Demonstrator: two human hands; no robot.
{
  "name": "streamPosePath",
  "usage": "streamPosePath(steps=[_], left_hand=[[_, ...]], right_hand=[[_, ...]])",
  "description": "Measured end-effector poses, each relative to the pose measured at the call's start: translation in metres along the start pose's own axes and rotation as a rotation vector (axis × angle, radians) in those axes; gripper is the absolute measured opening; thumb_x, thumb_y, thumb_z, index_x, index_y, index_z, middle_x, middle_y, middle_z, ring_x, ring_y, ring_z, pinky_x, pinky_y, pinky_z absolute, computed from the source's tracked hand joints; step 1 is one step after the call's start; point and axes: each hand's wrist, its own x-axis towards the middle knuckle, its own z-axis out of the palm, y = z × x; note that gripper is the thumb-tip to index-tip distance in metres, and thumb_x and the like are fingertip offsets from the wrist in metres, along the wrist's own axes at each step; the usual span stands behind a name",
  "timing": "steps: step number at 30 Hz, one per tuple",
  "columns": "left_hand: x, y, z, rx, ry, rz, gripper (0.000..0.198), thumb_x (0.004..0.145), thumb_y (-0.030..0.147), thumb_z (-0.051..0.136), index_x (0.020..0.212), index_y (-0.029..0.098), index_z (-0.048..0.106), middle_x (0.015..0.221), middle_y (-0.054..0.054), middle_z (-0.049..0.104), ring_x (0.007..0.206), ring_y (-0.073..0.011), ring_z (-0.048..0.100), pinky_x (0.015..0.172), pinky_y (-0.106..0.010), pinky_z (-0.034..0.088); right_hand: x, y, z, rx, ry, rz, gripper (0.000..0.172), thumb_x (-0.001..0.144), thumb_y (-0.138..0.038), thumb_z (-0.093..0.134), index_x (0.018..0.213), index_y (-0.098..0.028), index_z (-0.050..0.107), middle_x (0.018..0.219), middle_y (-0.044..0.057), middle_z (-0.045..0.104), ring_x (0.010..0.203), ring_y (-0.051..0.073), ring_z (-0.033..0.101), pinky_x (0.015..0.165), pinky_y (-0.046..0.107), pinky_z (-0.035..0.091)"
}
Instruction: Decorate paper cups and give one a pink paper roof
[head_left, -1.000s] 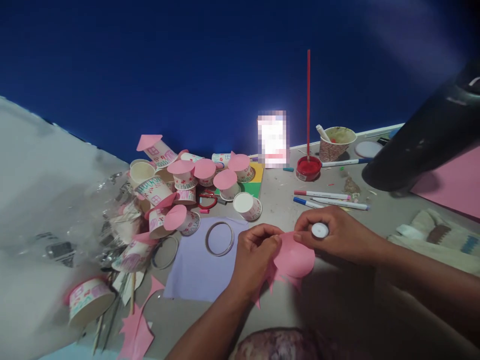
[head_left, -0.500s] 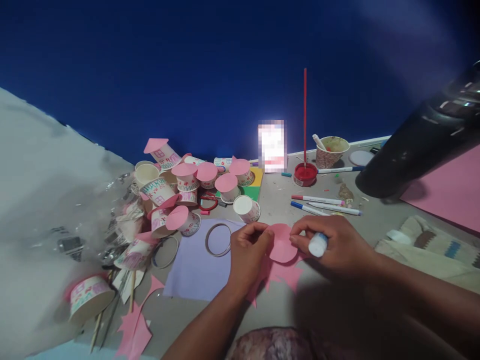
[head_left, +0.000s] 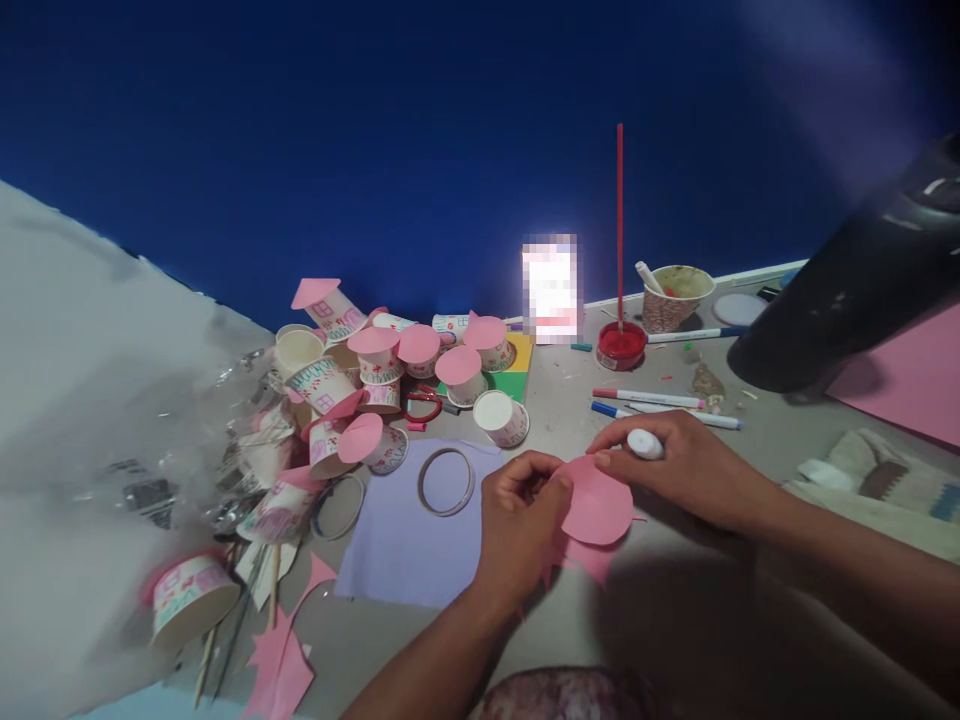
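A pink paper circle [head_left: 598, 503] is between my two hands above the table. My left hand [head_left: 526, 510] pinches its left edge between thumb and fingers. With thumb and index finger, my right hand [head_left: 667, 462] holds the circle's upper edge. Tucked in the same right hand is a white tube with a rounded end [head_left: 646, 444], possibly glue; its far part is hidden by the fingers. Beneath the circle, jagged pink paper scraps [head_left: 589, 562] lie on the table.
Left: paper cups with pink cone roofs [head_left: 375, 355], a plain-topped cup [head_left: 501, 418] and a tape roll [head_left: 446, 481] on lilac paper [head_left: 397, 560]. Right: markers [head_left: 649, 398], a red paint pot [head_left: 621, 345], a stained cup [head_left: 679, 300], a dark cylinder [head_left: 840, 290] and a cloth [head_left: 885, 480].
The circle has turned and shifted right in my hands, showing more of its face. My right hand has moved from its right edge to its upper edge. The view has shifted slightly.
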Motion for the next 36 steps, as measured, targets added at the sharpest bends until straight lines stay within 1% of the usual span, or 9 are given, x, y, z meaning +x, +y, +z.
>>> streamPosePath(steps=[6, 11, 17, 20, 22, 27, 29, 34, 36], left_hand=[[0.002, -0.005, -0.003, -0.047, -0.077, -0.057, 0.011, 0.069, 0.026, 0.073, 0.071, 0.015, 0.073, 0.065, 0.001, 0.061, 0.061, -0.0108, 0.047, 0.059, -0.024, 0.038], [0.004, -0.006, -0.006, -0.072, -0.141, -0.114, 0.01, 0.068, 0.024, 0.074, 0.071, 0.015, 0.072, 0.065, 0.001, 0.06, 0.059, -0.0097, 0.046, 0.057, -0.023, 0.036], [0.004, -0.001, -0.013, 0.018, -0.231, 0.041, 0.022, 0.074, 0.019, 0.078, 0.096, 0.021, 0.076, 0.084, -0.002, 0.068, 0.077, -0.0152, 0.06, 0.068, -0.024, 0.047], [0.005, 0.003, -0.016, 0.132, -0.291, 0.165, 0.017, 0.075, 0.014, 0.073, 0.089, 0.022, 0.08, 0.093, -0.005, 0.069, 0.087, -0.0182, 0.064, 0.075, -0.025, 0.049], [0.006, 0.006, -0.017, 0.197, -0.331, 0.221, 0.017, 0.074, 0.013, 0.072, 0.084, 0.022, 0.081, 0.092, -0.005, 0.068, 0.085, -0.0182, 0.063, 0.07, -0.024, 0.048], [0.005, 0.012, -0.016, 0.268, -0.443, 0.191, 0.013, 0.076, 0.012, 0.07, 0.076, 0.021, 0.079, 0.086, -0.006, 0.068, 0.082, -0.0192, 0.063, 0.073, -0.027, 0.047], [0.006, 0.012, -0.015, 0.278, -0.407, 0.182, 0.008, 0.078, 0.016, 0.072, 0.073, 0.02, 0.077, 0.086, -0.006, 0.068, 0.083, -0.02, 0.064, 0.075, -0.028, 0.048], [0.013, 0.006, -0.014, 0.269, -0.184, 0.197, 0.01, 0.079, 0.024, 0.077, 0.07, 0.019, 0.075, 0.089, -0.006, 0.064, 0.084, -0.0193, 0.061, 0.073, -0.028, 0.046], [0.013, 0.004, -0.014, 0.273, -0.104, 0.208, 0.011, 0.079, 0.024, 0.077, 0.07, 0.019, 0.074, 0.091, -0.005, 0.063, 0.087, -0.0193, 0.061, 0.075, -0.028, 0.046]], right_hand=[[0.001, 0.003, 0.001, 0.085, -0.059, 0.062, 0.021, 0.08, -0.039, 0.068, 0.072, -0.022, 0.076, 0.064, -0.001, 0.067, 0.062, 0.019, 0.061, 0.057, 0.03, 0.045], [0.001, 0.002, 0.0, 0.11, -0.112, 0.051, 0.018, 0.081, -0.035, 0.067, 0.072, -0.021, 0.074, 0.064, -0.002, 0.065, 0.062, 0.016, 0.058, 0.057, 0.028, 0.044], [0.004, 0.002, 0.0, 0.122, -0.21, 0.063, 0.016, 0.079, -0.032, 0.066, 0.075, -0.019, 0.075, 0.064, -0.003, 0.062, 0.061, 0.014, 0.054, 0.056, 0.026, 0.039], [0.005, 0.004, -0.001, 0.132, -0.266, 0.06, 0.016, 0.077, -0.032, 0.067, 0.076, -0.019, 0.075, 0.062, -0.004, 0.059, 0.06, 0.012, 0.051, 0.055, 0.025, 0.037], [0.005, 0.005, -0.002, 0.139, -0.294, 0.054, 0.016, 0.076, -0.032, 0.068, 0.076, -0.019, 0.075, 0.061, -0.005, 0.058, 0.06, 0.012, 0.05, 0.056, 0.024, 0.037], [0.005, 0.006, -0.004, 0.142, -0.338, 0.017, 0.012, 0.074, -0.024, 0.065, 0.077, -0.017, 0.075, 0.066, -0.003, 0.064, 0.064, 0.013, 0.053, 0.059, 0.025, 0.038], [0.005, 0.005, -0.007, 0.113, -0.286, -0.004, 0.016, 0.075, -0.027, 0.068, 0.086, -0.018, 0.074, 0.074, -0.002, 0.068, 0.069, 0.015, 0.056, 0.061, 0.025, 0.04], [-0.004, -0.003, -0.014, -0.047, 0.058, -0.093, 0.031, 0.096, -0.042, 0.054, 0.114, -0.021, 0.068, 0.101, 0.006, 0.075, 0.086, 0.022, 0.067, 0.075, 0.031, 0.048], [-0.011, -0.005, -0.013, -0.137, 0.157, -0.158, 0.036, 0.098, -0.042, 0.053, 0.125, -0.022, 0.064, 0.109, 0.008, 0.077, 0.094, 0.025, 0.07, 0.08, 0.034, 0.05]])
